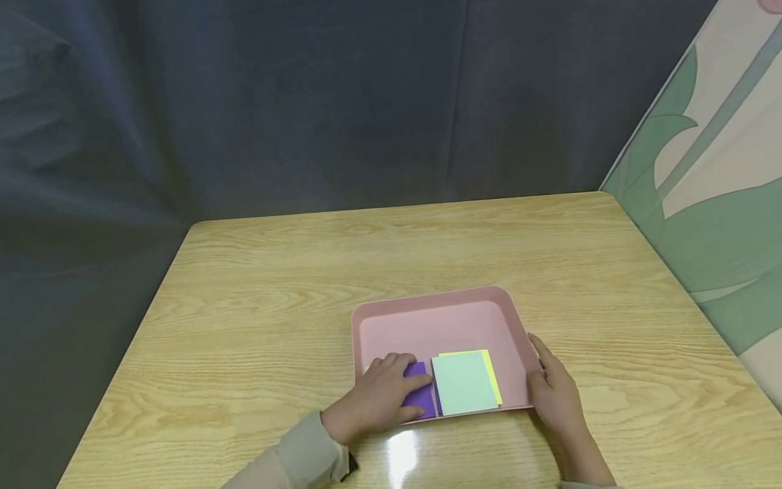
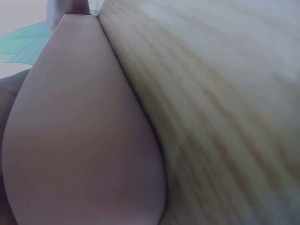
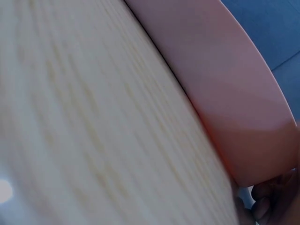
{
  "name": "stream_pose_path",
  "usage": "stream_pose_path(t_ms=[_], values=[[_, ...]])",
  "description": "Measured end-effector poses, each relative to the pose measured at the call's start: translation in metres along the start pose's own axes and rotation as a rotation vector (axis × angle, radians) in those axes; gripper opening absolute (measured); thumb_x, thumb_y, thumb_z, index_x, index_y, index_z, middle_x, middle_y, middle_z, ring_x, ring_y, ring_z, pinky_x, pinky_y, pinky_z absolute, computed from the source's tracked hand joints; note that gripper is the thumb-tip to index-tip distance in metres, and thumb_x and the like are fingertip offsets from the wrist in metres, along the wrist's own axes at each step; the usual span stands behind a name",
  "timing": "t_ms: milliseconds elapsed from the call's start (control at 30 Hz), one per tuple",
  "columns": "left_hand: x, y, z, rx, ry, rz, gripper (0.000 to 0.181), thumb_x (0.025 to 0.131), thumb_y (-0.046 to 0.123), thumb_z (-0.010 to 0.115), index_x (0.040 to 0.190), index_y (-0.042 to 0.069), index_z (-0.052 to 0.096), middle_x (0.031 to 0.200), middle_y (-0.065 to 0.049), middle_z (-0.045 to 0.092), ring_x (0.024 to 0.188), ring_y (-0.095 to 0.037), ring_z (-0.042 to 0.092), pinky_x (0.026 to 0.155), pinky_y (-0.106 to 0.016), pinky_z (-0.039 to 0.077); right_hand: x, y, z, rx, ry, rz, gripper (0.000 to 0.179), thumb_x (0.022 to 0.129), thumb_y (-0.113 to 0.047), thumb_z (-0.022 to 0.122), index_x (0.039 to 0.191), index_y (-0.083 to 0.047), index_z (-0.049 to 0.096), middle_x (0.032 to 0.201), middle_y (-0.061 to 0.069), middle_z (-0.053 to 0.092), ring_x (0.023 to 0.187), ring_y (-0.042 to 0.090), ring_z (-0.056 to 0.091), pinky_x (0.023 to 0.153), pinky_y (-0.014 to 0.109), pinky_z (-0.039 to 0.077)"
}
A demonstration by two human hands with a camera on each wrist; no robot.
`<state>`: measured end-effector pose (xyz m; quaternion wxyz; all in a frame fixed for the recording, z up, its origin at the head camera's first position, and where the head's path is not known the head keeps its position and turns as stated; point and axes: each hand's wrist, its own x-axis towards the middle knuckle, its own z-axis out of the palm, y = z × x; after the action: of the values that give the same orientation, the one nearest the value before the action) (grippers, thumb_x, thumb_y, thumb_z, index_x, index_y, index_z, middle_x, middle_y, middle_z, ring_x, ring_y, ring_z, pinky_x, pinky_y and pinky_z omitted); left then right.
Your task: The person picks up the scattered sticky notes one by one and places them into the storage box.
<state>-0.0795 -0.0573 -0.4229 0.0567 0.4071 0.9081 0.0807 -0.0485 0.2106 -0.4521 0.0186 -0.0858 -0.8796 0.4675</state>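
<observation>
A pink shallow tray [image 1: 427, 324] lies on the table, its wall also filling much of the left wrist view [image 2: 84, 122] and the right wrist view [image 3: 220, 75]. My left hand [image 1: 381, 395] rests spread over a purple square pad [image 1: 426, 401] of what look like sticky notes, in the tray's near left part. A sliver of yellow peeks out beside that hand. Right of the purple pad sits a pale mint pad [image 1: 464, 384], overlapping a yellow one [image 1: 492, 380], with a dark edge at its left. My right hand [image 1: 557, 394] grips the tray's right wall near the front corner.
The wooden table [image 1: 256, 292] extends around the tray. Behind and to the left hangs a dark curtain [image 1: 336, 102]. A panel with a green leaf pattern [image 1: 721, 224] borders the table's right side.
</observation>
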Motion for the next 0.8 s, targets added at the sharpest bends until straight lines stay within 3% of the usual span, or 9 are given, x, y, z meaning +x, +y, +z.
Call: stream_pose_path(t_ms=[433,600,800], values=[[0.000,-0.003,-0.003,-0.016,-0.037,0.015,0.043,0.080,0.038,0.054,0.121,0.023,0.051,0.122,-0.006,0.042,0.110,-0.020,0.039,0.085,-0.034,0.034,0.001,-0.004,-0.002,-0.093,-0.002,-0.019,0.052,0.085,0.004,0.029,0.136,-0.004,0.023,0.115,0.032,0.044,0.089,0.034,0.053,0.068,0.042,0.042],[0.000,-0.005,-0.006,-0.037,-0.050,-0.006,0.049,0.081,0.038,0.054,0.125,0.020,0.046,0.123,-0.007,0.043,0.112,-0.021,0.039,0.087,-0.036,0.033,0.001,-0.006,-0.005,-0.217,-0.005,-0.040,0.050,0.085,0.000,0.031,0.135,-0.001,0.024,0.121,0.032,0.039,0.096,0.038,0.048,0.073,0.049,0.038],[0.002,-0.012,-0.012,-0.058,-0.061,-0.055,0.055,0.082,0.039,0.052,0.129,0.015,0.040,0.127,-0.009,0.041,0.116,-0.023,0.036,0.091,-0.042,0.028,0.000,-0.008,-0.011,-0.386,0.002,-0.074,0.047,0.086,-0.008,0.038,0.130,0.006,0.029,0.097,0.029,0.047,0.078,0.036,0.048,0.061,0.046,0.041]])
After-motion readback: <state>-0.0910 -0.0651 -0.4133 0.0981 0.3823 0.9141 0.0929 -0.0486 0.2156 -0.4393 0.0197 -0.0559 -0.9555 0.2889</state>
